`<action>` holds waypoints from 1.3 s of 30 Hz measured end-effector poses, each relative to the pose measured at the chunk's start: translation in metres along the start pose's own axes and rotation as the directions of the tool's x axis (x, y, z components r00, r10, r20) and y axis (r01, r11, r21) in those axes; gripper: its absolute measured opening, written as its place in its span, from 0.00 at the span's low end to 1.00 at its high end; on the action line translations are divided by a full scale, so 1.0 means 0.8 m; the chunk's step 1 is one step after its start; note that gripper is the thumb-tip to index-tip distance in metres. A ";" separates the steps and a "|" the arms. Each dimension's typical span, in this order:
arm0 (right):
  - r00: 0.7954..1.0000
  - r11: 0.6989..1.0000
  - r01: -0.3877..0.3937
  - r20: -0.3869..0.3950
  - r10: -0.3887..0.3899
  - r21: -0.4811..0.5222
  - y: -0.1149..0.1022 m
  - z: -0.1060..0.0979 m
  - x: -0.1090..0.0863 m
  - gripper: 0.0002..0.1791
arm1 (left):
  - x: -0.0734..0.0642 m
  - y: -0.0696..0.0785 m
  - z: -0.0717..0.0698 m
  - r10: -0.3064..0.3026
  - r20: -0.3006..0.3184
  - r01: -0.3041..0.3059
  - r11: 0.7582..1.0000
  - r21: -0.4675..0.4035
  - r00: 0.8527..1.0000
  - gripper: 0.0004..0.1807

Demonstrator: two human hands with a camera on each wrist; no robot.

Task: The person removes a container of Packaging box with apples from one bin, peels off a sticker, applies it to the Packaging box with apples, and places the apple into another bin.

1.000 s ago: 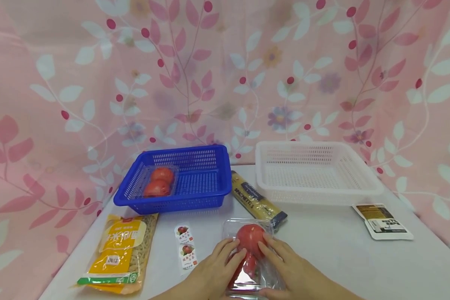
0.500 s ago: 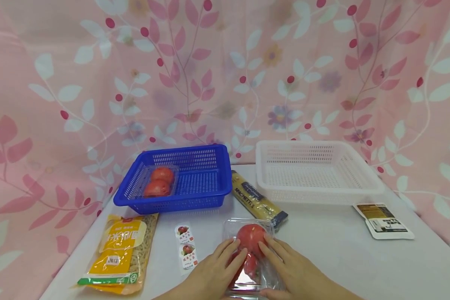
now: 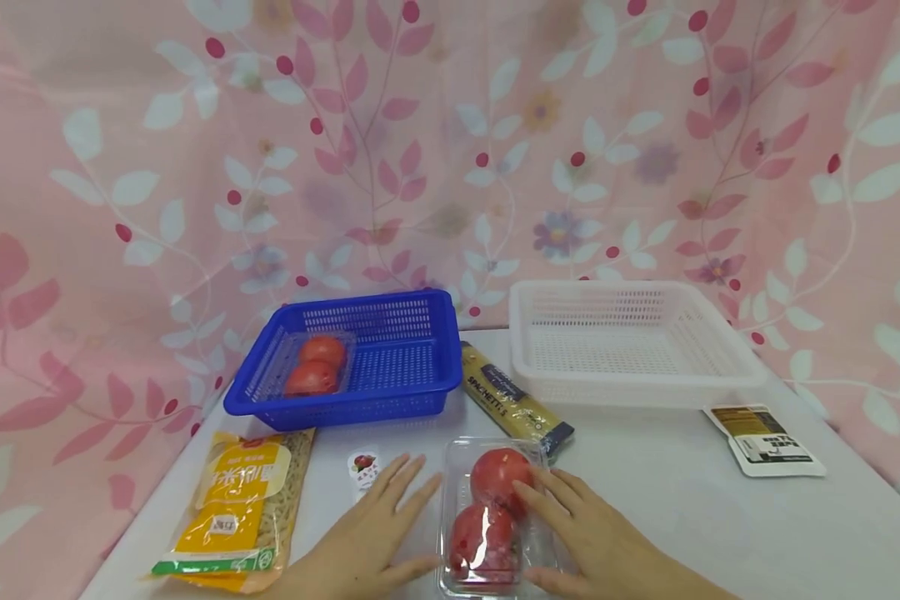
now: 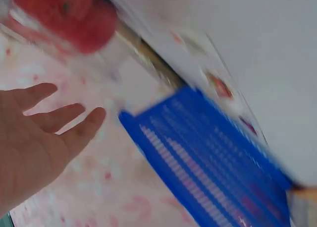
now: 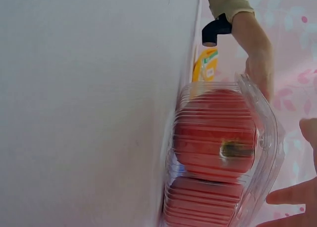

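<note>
A clear plastic clamshell box (image 3: 457, 462) with two red tomatoes (image 3: 501, 477) inside lies at the near middle of the table; its lid is down. On its right side my right hand (image 3: 596, 533) rests, fingertips touching the lid. Left of the box and apart from it, my left hand (image 3: 371, 537) is spread with nothing in it. Under its fingers lies a strip of fruit stickers (image 3: 363, 468), partly hidden. The left wrist view shows the stickers (image 4: 220, 85) beyond the spread fingers, blurred. In the right wrist view the box (image 5: 218, 133) stands close to my right fingers.
At the back left, a blue basket (image 3: 345, 407) holds another tomato box (image 3: 318, 367). A white basket (image 3: 637, 393) stands back right. A spaghetti pack (image 3: 513, 400) lies between them, a yellow bag (image 3: 240, 508) at left, and a small pouch (image 3: 768, 446) at right.
My left hand has come off the tomato box and moved left over the sticker strip, its fingers spreading. My right hand has stayed on the box, which has hardly moved.
</note>
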State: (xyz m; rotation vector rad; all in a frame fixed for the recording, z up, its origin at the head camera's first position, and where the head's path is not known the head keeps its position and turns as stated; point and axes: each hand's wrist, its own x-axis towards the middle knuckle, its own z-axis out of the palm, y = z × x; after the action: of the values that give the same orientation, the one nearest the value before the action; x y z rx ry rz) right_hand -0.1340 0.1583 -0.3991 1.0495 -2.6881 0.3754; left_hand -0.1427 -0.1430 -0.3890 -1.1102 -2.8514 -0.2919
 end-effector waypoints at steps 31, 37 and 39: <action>0.922 0.950 0.311 -0.243 -0.301 0.004 -0.001 -0.004 0.006 0.24 | -0.003 -0.099 0.023 -0.386 0.181 0.384 0.922 0.048 0.905 0.39; 0.936 0.957 0.290 -0.209 -0.283 0.003 -0.001 -0.003 0.004 0.25 | -0.004 -0.098 0.028 -0.375 0.179 0.372 0.927 0.051 0.910 0.40; 0.943 0.961 0.278 -0.190 -0.273 -0.001 -0.001 -0.002 0.004 0.26 | -0.004 -0.097 0.028 -0.380 0.178 0.379 0.925 0.041 0.908 0.40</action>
State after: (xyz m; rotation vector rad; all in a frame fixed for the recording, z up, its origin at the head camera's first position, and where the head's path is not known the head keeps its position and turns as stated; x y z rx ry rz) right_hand -0.1350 0.1564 -0.3962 1.3057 -2.3349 0.4324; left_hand -0.1926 -0.1965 -0.4232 -0.5960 -3.2191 -0.2090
